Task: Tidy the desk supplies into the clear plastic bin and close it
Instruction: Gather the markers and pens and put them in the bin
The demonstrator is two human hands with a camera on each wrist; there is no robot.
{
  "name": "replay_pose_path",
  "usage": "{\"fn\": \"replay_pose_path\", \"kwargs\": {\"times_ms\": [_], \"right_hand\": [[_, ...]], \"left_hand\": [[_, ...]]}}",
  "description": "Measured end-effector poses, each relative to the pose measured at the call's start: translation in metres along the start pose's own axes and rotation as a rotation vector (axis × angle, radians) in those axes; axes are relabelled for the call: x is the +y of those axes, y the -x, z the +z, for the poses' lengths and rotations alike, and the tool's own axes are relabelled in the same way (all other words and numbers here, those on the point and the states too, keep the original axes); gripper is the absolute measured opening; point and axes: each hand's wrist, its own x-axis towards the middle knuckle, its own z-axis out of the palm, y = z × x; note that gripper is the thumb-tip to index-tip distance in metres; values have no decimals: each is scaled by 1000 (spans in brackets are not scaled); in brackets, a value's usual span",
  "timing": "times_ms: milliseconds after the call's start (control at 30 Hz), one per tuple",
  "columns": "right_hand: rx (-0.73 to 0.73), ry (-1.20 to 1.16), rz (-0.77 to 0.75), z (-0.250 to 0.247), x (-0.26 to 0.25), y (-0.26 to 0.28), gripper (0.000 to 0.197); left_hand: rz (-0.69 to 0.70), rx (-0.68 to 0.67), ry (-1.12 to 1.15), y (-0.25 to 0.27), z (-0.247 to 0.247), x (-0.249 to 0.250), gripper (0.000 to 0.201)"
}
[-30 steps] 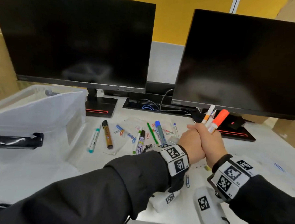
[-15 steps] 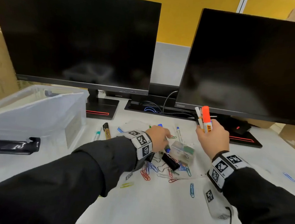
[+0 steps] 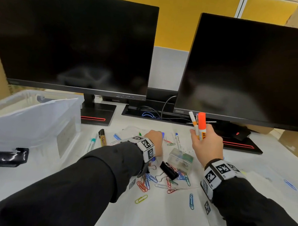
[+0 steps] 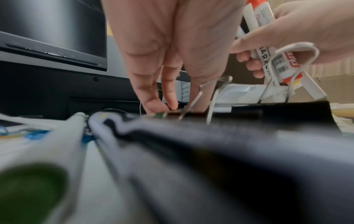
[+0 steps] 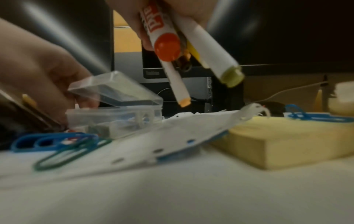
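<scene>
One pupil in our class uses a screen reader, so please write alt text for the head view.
The right hand grips a bundle of markers upright above a white desk, while the left hand reaches down among pens near scattered paper clips, a black binder clip and a small clear box. A clear plastic bin stands open at left, before two dark monitors.

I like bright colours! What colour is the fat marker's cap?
Orange, clearest in the head view: fat marker's cap.

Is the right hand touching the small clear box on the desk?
Apart. In the head view the right hand, gripping the markers, sits above and behind the clear box, with bare desk showing between them.
</scene>
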Motion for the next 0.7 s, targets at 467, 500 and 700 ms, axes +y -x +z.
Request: {"fn": "replay_pose_path", "kwargs": {"times_ms": [467,500,700], "right_hand": [[-41,-347,-16,5,-15,7,22],[-39,-376,-22,5,-18,8,18],[-89,-462,-10,6,-30,15,31]], "left_hand": [[34,5,1167,47,-31,20,31],[90,-13,1109,55,-30,24,30],[156,3,863,70,-23,17,38]]}}
